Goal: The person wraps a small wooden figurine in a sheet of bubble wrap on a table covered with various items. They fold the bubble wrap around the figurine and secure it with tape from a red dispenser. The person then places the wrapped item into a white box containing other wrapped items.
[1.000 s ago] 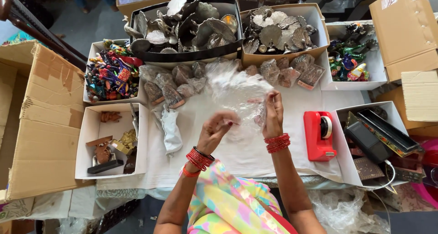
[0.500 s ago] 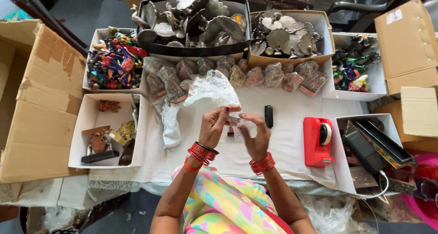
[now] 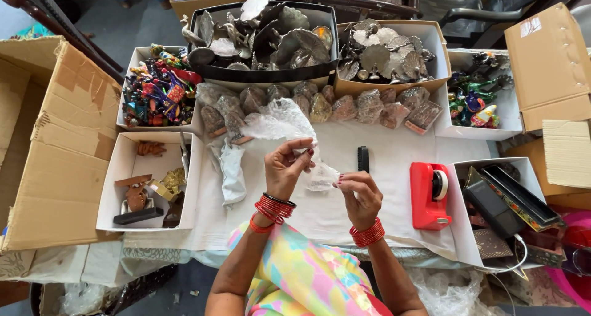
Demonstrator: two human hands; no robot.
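Note:
My left hand (image 3: 284,168) pinches the upper part of a crinkled clear plastic wrap (image 3: 280,124) that trails up and to the left over the white table cloth (image 3: 381,149). A small clear-wrapped item (image 3: 321,177) hangs at the wrap's lower end, between both hands. My right hand (image 3: 359,194) grips that lower end with its fingertips. Red bangles sit on both wrists. A small black comb-like piece (image 3: 363,159) lies on the cloth just above my right hand.
A red tape dispenser (image 3: 429,194) stands right of my hands. Behind run a row of wrapped figurines (image 3: 345,106), boxes of metal pieces (image 3: 265,36), colourful figurines (image 3: 157,91). A white box of brown items (image 3: 144,186) lies left. Cardboard cartons (image 3: 55,143) flank both sides.
The hands came together from further apart and moved slightly lower. The plastic wrap was gathered from a spread sheet into a bunched strip held between them.

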